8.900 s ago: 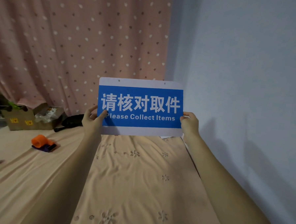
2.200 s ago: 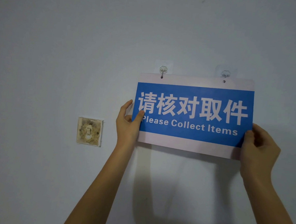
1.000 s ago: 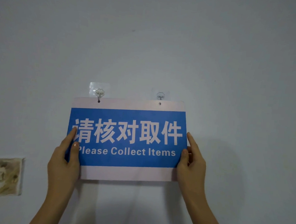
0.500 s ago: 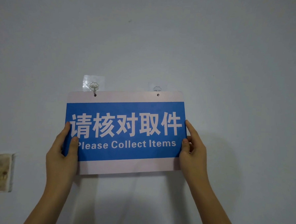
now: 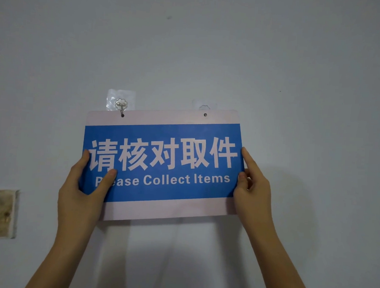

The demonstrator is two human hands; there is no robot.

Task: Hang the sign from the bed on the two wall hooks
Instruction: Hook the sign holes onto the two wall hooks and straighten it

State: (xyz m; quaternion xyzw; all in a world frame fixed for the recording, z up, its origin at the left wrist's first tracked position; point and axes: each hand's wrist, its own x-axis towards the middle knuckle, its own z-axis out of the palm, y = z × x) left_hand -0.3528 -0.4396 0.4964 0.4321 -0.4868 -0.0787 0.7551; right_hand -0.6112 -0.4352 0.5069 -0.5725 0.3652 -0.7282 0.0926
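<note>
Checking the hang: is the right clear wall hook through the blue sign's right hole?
Cannot tell. In the head view the right clear wall hook is mostly hidden behind the blue sign.

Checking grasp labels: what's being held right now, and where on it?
The sign, with both hands. Left hand pinches its lower-left edge, thumb over the blue face; right hand grips the right edge, lower half.
</note>
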